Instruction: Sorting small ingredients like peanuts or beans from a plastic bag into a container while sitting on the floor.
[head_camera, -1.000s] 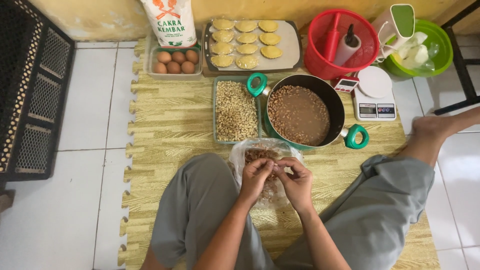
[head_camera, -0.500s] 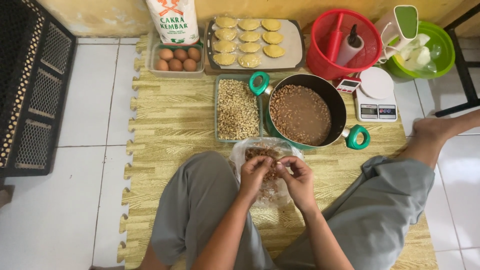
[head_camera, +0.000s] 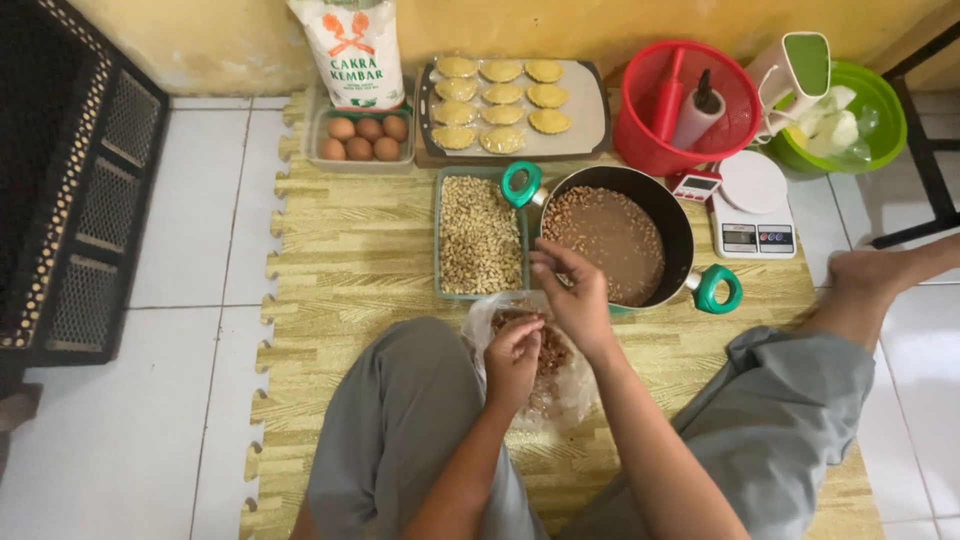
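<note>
While the person sits cross-legged on a yellow woven-pattern foam mat (head_camera: 350, 260), the head cam looks straight down at both hands, centre of frame.

Surroundings first. Top of frame, L to R: white flour sack (head_camera: 352, 50), clear tub of brown eggs (head_camera: 362, 140), grey tray (head_camera: 592, 118) w/ nine filled yellow pastries, red basket (head_camera: 640, 135) holding a red rolling pin and a bottle, green bowl (head_camera: 885, 115) w/ a cream-and-green jug, small white kitchen scale (head_camera: 752, 205). Mid-frame: rectangular container of pale peeled peanuts (head_camera: 478, 235), just beside it a dark pan (head_camera: 672, 222) w/ green handles, filled w/ brown nuts. Pan's handle-to-handle axis runs diagonally, upper L to lower R. Black metal grille (head_camera: 70, 190) at far L on the white tiles. Bare foot (head_camera: 870, 280) at R edge.

Clear plastic bag (head_camera: 572, 385) of brown-skinned peanuts lies on the mat between the grey-trousered knees, centre-lower frame, mouth opening toward the pan; long axis roughly top-to-bottom of frame. Hands cover much of it.

Left hand (head_camera: 512, 355): over the bag's upper part, fingers curled and pinched together; seems to grip a nut or skin, too small to tell which.

Right hand (head_camera: 570, 290): raised above the bag's top edge, at the pan's near rim, partly overlapping pan and peanut container. Fingertips bunched, thumb to fingers, loosely pinched; what's betw. them can't be made out.
</note>
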